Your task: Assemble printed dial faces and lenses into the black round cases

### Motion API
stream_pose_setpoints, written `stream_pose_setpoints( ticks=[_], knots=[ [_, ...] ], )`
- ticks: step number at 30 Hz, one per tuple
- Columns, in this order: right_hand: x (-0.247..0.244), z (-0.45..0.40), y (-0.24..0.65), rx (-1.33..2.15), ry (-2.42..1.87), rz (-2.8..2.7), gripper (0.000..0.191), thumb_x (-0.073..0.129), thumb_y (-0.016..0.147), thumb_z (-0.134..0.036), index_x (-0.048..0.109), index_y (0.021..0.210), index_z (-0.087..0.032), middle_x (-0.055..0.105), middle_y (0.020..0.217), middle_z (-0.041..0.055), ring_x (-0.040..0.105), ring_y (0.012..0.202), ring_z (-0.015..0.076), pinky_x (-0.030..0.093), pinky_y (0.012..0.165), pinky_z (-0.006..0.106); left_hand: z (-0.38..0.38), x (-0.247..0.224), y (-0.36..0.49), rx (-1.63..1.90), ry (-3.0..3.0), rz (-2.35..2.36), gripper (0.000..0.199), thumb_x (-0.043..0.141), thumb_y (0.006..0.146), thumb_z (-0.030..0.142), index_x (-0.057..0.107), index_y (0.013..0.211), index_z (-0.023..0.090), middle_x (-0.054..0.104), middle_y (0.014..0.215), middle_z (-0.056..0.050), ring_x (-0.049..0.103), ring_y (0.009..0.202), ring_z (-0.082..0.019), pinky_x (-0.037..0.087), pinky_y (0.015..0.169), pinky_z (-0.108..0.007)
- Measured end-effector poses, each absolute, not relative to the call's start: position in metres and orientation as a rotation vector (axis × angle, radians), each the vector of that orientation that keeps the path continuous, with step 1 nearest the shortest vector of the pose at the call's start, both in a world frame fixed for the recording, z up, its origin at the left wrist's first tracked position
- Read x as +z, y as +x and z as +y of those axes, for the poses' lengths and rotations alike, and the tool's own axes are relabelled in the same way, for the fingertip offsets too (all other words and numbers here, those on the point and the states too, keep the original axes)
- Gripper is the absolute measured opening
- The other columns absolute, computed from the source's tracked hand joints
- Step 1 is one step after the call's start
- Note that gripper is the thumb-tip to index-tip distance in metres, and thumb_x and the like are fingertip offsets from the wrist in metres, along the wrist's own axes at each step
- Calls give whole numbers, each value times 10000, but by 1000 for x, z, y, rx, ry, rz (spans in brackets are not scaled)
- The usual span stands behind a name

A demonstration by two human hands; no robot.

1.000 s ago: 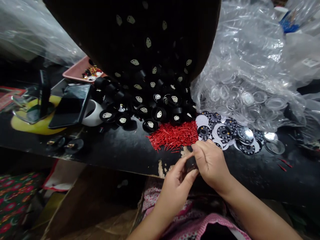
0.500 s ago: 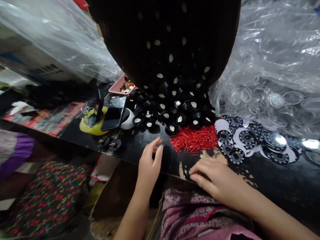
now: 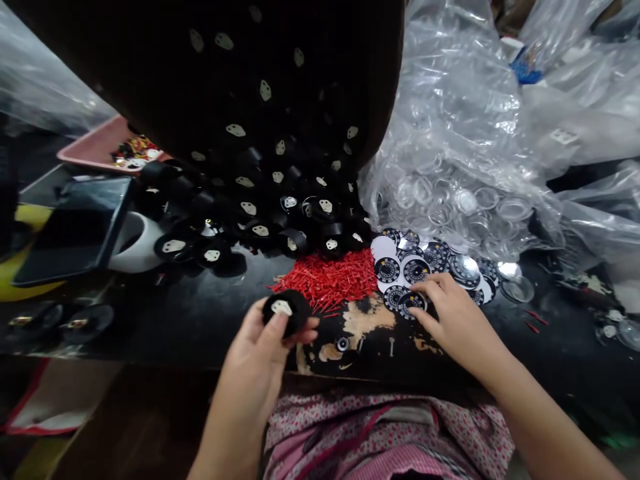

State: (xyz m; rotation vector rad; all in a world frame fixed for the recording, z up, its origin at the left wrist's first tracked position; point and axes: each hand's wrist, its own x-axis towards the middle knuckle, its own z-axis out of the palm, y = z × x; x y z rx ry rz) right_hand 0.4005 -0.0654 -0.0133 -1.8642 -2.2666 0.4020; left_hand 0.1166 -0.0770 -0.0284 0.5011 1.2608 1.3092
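My left hand [image 3: 267,340] grips a round black part [image 3: 295,312] with a pale plate at its centre, thumb pressed on top. Over the pile of black and white dials [image 3: 395,270] is my right hand [image 3: 450,313]; its thumb and fingertips meet the edges of one dial [image 3: 413,303]. Between the hands lies a heap of thin red pieces [image 3: 333,277]. Many black round parts [image 3: 260,230] with pale plates spill from a large dark container [image 3: 320,40] behind the heap. A small round piece [image 3: 343,344] sits near the table's front edge.
Clear plastic bags with transparent rings [image 3: 440,193] stand at the back right. At the left are a phone [image 3: 75,227], a white ring-shaped object [image 3: 137,243] and a pink tray [image 3: 95,143] of small coloured parts. Two black discs [image 3: 87,323] lie near the front edge.
The view has shifted right and closer to the table. My left hand, empty before, now holds a black round part. My right hand has moved from the table edge onto the dials.
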Motion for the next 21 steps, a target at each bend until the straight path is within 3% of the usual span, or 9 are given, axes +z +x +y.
stream_pose_setpoints(
  ticks=[5,9,12,15,21],
  knots=[
    [-3,-56,395,612,-1880,-2082,88,660,852,-254,598,888,-204,636,924,56,630,847,233,513,772,384,-106,-23,147,1166,324,1133,404,758,831,346,616,1197,253,758,994,-27,719,831,-144,582,744,-226],
    [0,-48,403,709,-1877,-1999,200,608,904,-371,603,784,-211,639,715,10,601,672,193,460,667,330,-108,-23,153,1134,336,1055,277,666,896,434,654,1098,244,764,1077,-56,714,902,-166,576,817,-269],
    [-1,-43,409,597,-1723,-2060,228,535,952,-366,662,851,-207,692,855,53,643,823,226,468,794,384,-107,-21,156,1118,250,1019,292,586,940,482,662,1052,223,767,1084,-80,717,957,-183,571,858,-298],
    [1,-45,401,514,-1593,-2030,188,528,951,-311,681,945,-201,693,1051,100,628,1032,259,460,921,427,-107,-20,159,1109,156,963,295,617,925,469,656,1051,205,771,1096,-107,733,967,-198,574,872,-316],
    [12,-60,359,1128,-1554,-1929,214,527,940,-221,647,1117,-220,729,919,27,669,793,177,521,714,303,-100,-21,171,1120,137,864,408,613,910,532,664,1144,202,766,1140,-105,742,943,-196,590,811,-291]
  ],
)
